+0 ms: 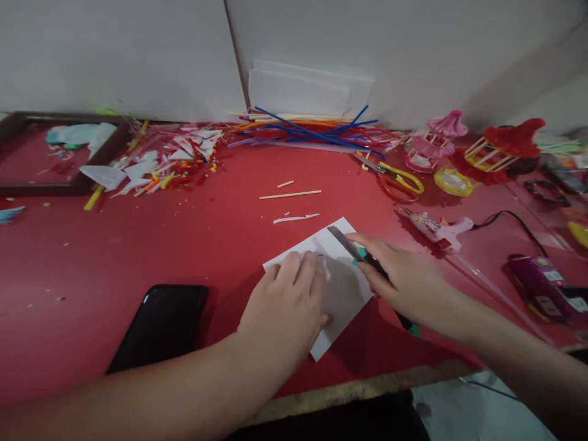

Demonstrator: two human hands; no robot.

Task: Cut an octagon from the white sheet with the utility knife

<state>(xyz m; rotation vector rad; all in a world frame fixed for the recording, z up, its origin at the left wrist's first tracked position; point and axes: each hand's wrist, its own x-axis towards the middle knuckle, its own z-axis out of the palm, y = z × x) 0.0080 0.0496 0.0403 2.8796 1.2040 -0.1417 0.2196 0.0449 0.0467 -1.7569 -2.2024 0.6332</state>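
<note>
My right hand [404,282] is closed round a utility knife [348,242] with a black and green handle. Its bare blade points up and left over a white sheet of paper [337,324] lying askew on the red table. My left hand [287,300] rests on the left part of that sheet, its fingers curled down. A small white piece [327,269] shows at its fingertips; the rest of what it holds is hidden. Beyond the paper lie a thin white strip [294,218] and two thin wooden sticks, a long stick [290,195] and a short stick [285,184].
A black phone [160,324] lies left of my left arm. To the right are scissors [395,177], a glue gun [436,229] with a cord and a purple box [537,285]. Pipe cleaners [316,131], scraps [169,159] and small pink and red models [505,147] line the back.
</note>
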